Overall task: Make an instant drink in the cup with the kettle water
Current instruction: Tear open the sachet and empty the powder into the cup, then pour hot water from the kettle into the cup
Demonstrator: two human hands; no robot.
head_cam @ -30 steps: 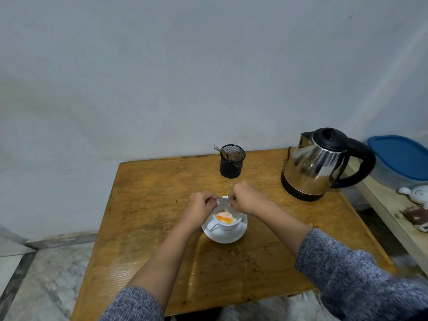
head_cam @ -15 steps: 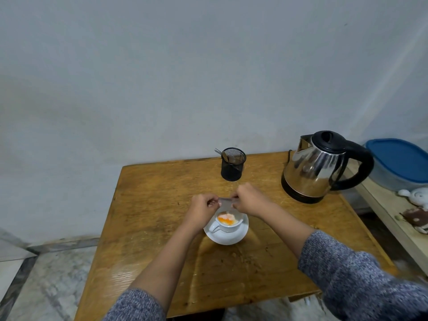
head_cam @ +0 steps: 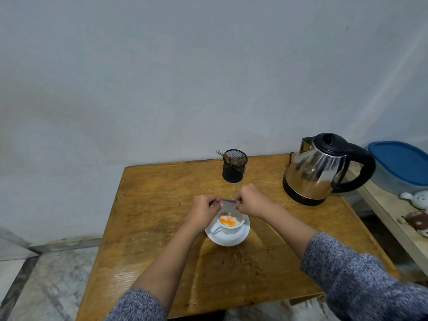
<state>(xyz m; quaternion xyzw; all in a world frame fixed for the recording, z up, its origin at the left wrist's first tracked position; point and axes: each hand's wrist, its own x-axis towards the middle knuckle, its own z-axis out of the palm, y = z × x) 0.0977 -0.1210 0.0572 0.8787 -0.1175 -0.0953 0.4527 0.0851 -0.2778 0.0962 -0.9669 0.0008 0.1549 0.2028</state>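
A white cup (head_cam: 229,226) with orange and white powder inside stands on a white saucer (head_cam: 228,238) in the middle of the wooden table (head_cam: 162,195). Just above the cup, my left hand (head_cam: 203,208) and my right hand (head_cam: 251,200) each pinch one end of a small silvery sachet (head_cam: 228,202), stretched between them. A steel kettle (head_cam: 317,167) with a black lid and handle stands at the table's back right.
A black mesh holder (head_cam: 234,169) with spoons stands at the back of the table. A side shelf on the right carries a blue-lidded container (head_cam: 403,165) and small figurines (head_cam: 416,200). Crumbs lie near the table's front edge.
Both hands stay over the cup with the sachet between them. The camera has tilted slightly, so the scene sits lower in the frame.
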